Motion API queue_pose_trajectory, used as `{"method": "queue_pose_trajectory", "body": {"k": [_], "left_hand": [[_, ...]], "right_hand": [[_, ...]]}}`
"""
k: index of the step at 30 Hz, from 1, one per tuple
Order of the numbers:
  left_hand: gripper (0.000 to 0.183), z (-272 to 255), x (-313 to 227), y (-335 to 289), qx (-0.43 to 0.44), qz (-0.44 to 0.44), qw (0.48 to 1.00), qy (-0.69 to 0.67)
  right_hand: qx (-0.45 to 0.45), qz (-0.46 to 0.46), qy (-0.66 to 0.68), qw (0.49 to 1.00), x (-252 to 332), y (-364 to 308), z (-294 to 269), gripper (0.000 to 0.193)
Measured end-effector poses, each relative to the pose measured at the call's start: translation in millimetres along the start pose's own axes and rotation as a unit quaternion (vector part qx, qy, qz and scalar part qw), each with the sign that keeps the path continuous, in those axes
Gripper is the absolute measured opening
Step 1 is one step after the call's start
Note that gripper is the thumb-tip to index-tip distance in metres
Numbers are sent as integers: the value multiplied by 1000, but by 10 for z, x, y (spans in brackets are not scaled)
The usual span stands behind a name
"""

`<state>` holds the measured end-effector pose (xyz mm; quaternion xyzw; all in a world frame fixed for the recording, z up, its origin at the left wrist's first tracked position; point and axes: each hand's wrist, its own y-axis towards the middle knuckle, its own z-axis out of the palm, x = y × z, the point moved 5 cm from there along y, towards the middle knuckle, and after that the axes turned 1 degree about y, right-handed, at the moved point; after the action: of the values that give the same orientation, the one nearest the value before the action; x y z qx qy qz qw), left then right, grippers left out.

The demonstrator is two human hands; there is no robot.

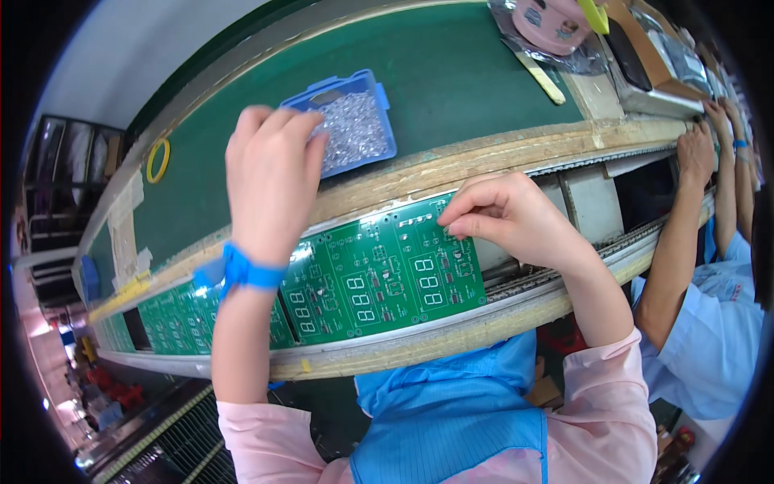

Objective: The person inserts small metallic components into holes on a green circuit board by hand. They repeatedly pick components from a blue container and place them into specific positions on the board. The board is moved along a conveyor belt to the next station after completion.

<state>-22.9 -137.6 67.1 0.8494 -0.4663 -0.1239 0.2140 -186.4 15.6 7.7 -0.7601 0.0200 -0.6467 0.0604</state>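
Note:
My right hand [509, 216] is over the upper right corner of a green circuit board [383, 270] with white segment-digit outlines. Thumb and forefinger pinch together there, and whatever is between them is too small to name. At the near left corner of a blue plastic bin [385, 121], my left hand [272, 165] has its fingers curled in toward the thumb. Its fingertips are partly hidden, so what they hold does not show. Inside the bin lies a heap of small clear parts [351, 133]. A blue strap [254, 270] circles my left wrist.
More green boards [173, 323] line the rail to the left. A wooden ledge [500, 152] runs between rail and green bench [451, 73]. A yellow ring [158, 160], a flat stick [542, 79] and a pink container [552, 24] lie beyond. Co-workers' arms [673, 234] reach in at right.

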Motion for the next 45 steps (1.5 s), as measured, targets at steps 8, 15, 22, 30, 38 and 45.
{"method": "queue_pose_trajectory", "body": {"k": [8,15,22,30,38,45], "left_hand": [[11,317,103,8,29,-32,998,41],[9,167,112,-19,-61,-14,996,-65],[15,-127,-113,-227,-66,-31,980,-187],[23,-93,-387,-786,22,-65,928,-365],[22,0,-343,-894,65,-80,901,-422],[20,75,-383,-938,79,-88,891,-439]], "right_hand": [[-1,40,62,997,-49,2,58,14],[5,54,56,997,-23,-13,77,15],[0,-21,-104,994,24,9,105,11],[3,-89,-223,971,138,0,242,7],[-6,-73,-265,961,149,-14,274,8],[-3,-77,-294,953,163,-22,298,12]]}}
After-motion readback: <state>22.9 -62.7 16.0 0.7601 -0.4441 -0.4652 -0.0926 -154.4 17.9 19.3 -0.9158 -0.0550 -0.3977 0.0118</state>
